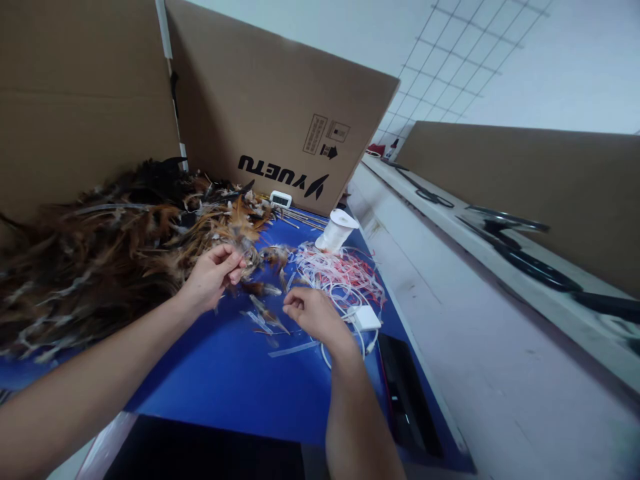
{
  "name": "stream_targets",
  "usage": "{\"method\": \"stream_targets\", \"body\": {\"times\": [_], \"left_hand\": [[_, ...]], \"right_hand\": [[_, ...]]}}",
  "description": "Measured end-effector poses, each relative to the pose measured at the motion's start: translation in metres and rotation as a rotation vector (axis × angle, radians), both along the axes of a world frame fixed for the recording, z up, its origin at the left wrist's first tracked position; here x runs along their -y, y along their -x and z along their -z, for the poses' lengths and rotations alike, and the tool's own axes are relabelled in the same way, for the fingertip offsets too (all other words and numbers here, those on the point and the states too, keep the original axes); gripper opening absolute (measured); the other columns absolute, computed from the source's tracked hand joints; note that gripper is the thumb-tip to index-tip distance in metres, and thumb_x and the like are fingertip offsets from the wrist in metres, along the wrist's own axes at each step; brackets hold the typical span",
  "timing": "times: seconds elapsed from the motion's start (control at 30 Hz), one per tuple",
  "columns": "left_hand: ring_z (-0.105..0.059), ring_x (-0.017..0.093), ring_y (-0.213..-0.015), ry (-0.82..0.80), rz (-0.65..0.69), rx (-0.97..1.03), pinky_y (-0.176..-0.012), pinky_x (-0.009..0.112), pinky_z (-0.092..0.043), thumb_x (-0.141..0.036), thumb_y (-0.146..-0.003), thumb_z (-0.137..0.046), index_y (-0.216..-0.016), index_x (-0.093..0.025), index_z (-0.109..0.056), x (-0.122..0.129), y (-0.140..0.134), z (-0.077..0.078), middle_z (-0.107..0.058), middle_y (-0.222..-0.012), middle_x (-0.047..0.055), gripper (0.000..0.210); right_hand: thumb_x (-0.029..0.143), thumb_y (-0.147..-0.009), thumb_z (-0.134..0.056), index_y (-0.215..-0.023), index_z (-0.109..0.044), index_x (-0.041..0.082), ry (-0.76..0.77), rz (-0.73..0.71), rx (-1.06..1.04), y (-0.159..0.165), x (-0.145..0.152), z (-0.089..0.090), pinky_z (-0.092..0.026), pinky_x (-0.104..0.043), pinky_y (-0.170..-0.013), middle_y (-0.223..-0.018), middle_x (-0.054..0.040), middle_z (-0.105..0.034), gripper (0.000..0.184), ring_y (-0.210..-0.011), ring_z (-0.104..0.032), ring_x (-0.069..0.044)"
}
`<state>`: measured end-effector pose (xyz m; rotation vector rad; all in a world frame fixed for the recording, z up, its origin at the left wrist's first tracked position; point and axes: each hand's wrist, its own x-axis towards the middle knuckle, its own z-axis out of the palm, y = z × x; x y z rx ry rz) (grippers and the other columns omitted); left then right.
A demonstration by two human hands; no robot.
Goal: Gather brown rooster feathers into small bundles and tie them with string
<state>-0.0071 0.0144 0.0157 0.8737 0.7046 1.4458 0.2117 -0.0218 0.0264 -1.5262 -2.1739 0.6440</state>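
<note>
My left hand point(216, 275) is closed in a pinch at the right edge of a large heap of brown and black feathers point(125, 247). At its fingertips shows a wispy greyish feather point(246, 249), partly blurred. My right hand point(314, 312) hovers over the blue table top, its thumb and fingers pressed together. Whatever that hand holds, if anything, is too small to make out. Between the hands lie a few loose feathers point(269, 313) and some clear plastic strips point(293, 349).
A white spool point(337, 230) stands behind tangled white and red strands point(345, 273). A white adapter point(365, 318) with cable and a black phone-like slab point(407, 393) lie on the right. Cardboard panels point(280, 100) wall the back and left. A small digital display point(281, 199) sits behind.
</note>
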Motion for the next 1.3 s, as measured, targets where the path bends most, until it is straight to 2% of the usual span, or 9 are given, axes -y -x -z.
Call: {"method": "stream_targets", "body": {"times": [0.07, 0.13, 0.3, 0.5, 0.7, 0.83, 0.93, 1.17, 1.3], "left_hand": [[-0.046, 0.003, -0.043, 0.000, -0.007, 0.000, -0.043, 0.014, -0.036, -0.031, -0.059, -0.086, -0.068, -0.015, -0.054, 0.000, 0.001, 0.000, -0.062, -0.061, -0.002, 0.038], [-0.046, 0.003, -0.043, 0.003, -0.007, -0.005, -0.043, 0.014, -0.036, -0.031, -0.058, -0.086, -0.069, -0.015, -0.054, 0.000, 0.001, 0.000, -0.062, -0.061, -0.002, 0.038], [-0.045, 0.004, -0.043, 0.000, 0.003, -0.026, -0.042, 0.015, -0.036, -0.033, -0.060, -0.085, -0.069, -0.015, -0.054, 0.000, 0.000, 0.002, -0.062, -0.061, -0.001, 0.037], [-0.045, 0.004, -0.043, -0.008, 0.013, -0.040, -0.042, 0.016, -0.035, -0.033, -0.063, -0.084, -0.069, -0.015, -0.055, 0.001, -0.001, 0.003, -0.062, -0.061, -0.001, 0.035], [-0.044, 0.004, -0.043, -0.011, 0.015, -0.043, -0.042, 0.016, -0.035, -0.032, -0.064, -0.083, -0.068, -0.015, -0.054, 0.001, -0.001, 0.002, -0.061, -0.061, 0.000, 0.034], [-0.045, 0.004, -0.043, -0.017, 0.018, -0.047, -0.042, 0.016, -0.035, -0.032, -0.064, -0.083, -0.069, -0.015, -0.055, 0.001, -0.001, 0.004, -0.061, -0.062, 0.000, 0.033], [-0.045, 0.004, -0.044, -0.027, 0.026, -0.056, -0.042, 0.017, -0.035, -0.033, -0.066, -0.082, -0.069, -0.015, -0.055, 0.001, -0.001, 0.005, -0.062, -0.062, 0.000, 0.032], [-0.045, 0.004, -0.043, -0.035, 0.036, -0.068, -0.042, 0.016, -0.035, -0.033, -0.067, -0.081, -0.068, -0.015, -0.055, 0.001, -0.002, 0.006, -0.062, -0.063, -0.001, 0.032], [-0.044, 0.003, -0.043, -0.021, 0.039, -0.071, -0.041, 0.016, -0.034, -0.033, -0.066, -0.082, -0.067, -0.014, -0.055, 0.002, -0.004, 0.005, -0.061, -0.062, -0.001, 0.032]], "right_hand": [[0.021, -0.074, -0.066, -0.074, -0.067, 0.021, 0.066, -0.028, 0.058, 0.004, 0.003, 0.000, -0.038, -0.022, -0.058, -0.065, 0.0016, -0.066, 0.001, -0.062, -0.059, -0.012], [0.025, -0.071, -0.070, -0.073, -0.067, 0.021, 0.116, -0.041, 0.140, 0.009, 0.005, 0.000, -0.036, -0.022, -0.057, -0.065, 0.0014, -0.067, 0.005, -0.061, -0.060, -0.013], [0.014, -0.071, -0.060, -0.066, -0.067, 0.020, 0.119, -0.089, 0.300, 0.015, 0.007, -0.001, -0.034, -0.023, -0.055, -0.062, -0.0004, -0.067, 0.010, -0.060, -0.059, -0.013], [0.010, -0.068, -0.056, -0.062, -0.066, 0.019, 0.132, -0.119, 0.151, 0.005, 0.007, -0.004, -0.036, -0.022, -0.056, -0.058, 0.0009, -0.066, 0.015, -0.057, -0.059, -0.012], [0.011, -0.067, -0.058, -0.063, -0.066, 0.020, 0.137, -0.041, 0.022, -0.011, 0.002, -0.002, -0.038, -0.022, -0.054, -0.057, 0.0020, -0.063, 0.013, -0.056, -0.058, -0.012], [0.016, -0.073, -0.062, -0.085, -0.067, 0.020, -0.039, 0.105, 0.016, -0.012, -0.007, 0.006, -0.045, -0.026, -0.064, -0.072, -0.0005, -0.065, 0.014, -0.066, -0.060, -0.014], [0.020, -0.076, -0.065, -0.096, -0.065, 0.018, -0.206, 0.168, 0.112, -0.005, -0.013, 0.013, -0.046, -0.031, -0.075, -0.088, -0.0065, -0.066, 0.020, -0.081, -0.061, -0.019], [0.021, -0.083, -0.062, -0.084, -0.064, 0.018, -0.264, 0.168, 0.341, 0.009, -0.017, 0.025, -0.044, -0.033, -0.080, -0.088, -0.0097, -0.065, 0.004, -0.088, -0.061, -0.023], [0.014, -0.084, -0.055, -0.078, -0.063, 0.018, -0.274, 0.154, 0.359, 0.009, -0.020, 0.029, -0.043, -0.030, -0.075, -0.086, -0.0099, -0.066, 0.011, -0.084, -0.062, -0.021]]}}
